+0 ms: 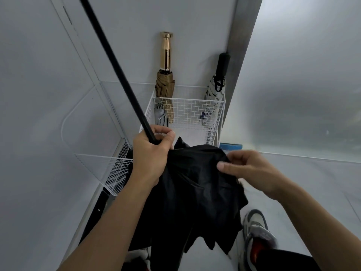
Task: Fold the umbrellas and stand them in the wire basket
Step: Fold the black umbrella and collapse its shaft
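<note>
three umbrellas (pixel 165 86) stand in the wire basket (pixel 188 114) at twelve o'clock; left hand (pixel 150 153) grips, right hand (pixel 248 169) pinches the unwrapped black umbrella (pixel 195 184).

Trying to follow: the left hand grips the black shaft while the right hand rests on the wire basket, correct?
Not quite. In the head view the left hand grips the black shaft, but the right hand pinches the black canopy, not touching the wire basket.

Soft, dim, even light filling scene; no hard shadows forming. Wide-angle lens bending straight lines near edges. Right wall (pixel 302 94) smearing into grey blur; shoe (pixel 256 229) blurring slightly. Gold umbrella handle (pixel 165 51) glinting.
</note>
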Tool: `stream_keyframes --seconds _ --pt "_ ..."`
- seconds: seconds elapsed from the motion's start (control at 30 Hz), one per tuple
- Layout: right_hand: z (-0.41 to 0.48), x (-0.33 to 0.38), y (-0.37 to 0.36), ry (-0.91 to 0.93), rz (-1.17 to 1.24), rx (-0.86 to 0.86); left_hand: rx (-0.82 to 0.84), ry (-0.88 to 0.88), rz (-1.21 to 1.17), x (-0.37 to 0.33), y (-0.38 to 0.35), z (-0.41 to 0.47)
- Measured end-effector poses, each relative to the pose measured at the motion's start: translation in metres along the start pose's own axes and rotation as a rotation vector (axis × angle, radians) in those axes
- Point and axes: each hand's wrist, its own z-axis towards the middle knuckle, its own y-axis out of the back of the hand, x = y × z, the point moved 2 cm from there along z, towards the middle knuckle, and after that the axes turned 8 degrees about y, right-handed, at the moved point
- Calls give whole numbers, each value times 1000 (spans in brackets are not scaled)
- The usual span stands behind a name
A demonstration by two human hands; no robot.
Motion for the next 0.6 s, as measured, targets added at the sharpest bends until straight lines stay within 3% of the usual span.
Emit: stream_keyframes --seconds 0.03,0.1,0.17,0.23,0.3,0.4,0.47,0.6 --pt "0 -7 2 -42 -98 24 -28 9 -30 0 2 2" --pt "3 -19 8 -27 -354 -149 -89 32 -81 -1 6 5" --pt "4 -18 9 107 -583 -435 -161 70 -129 -1 10 6" --pt "-6 1 1 325 -520 -586 -231 99 -177 0 11 7" --pt "-17 17 -19 370 -279 -416 -291 100 -204 1 11 8" --pt "-21 11 -56 168 -119 -7 -329 78 -198 3 9 8" --pt "-15 4 -62 154 -150 -21 -309 61 -162 5 7 6" --pt "-12 17 -47 328 -11 -242 -220 39 -24 6 3 2"
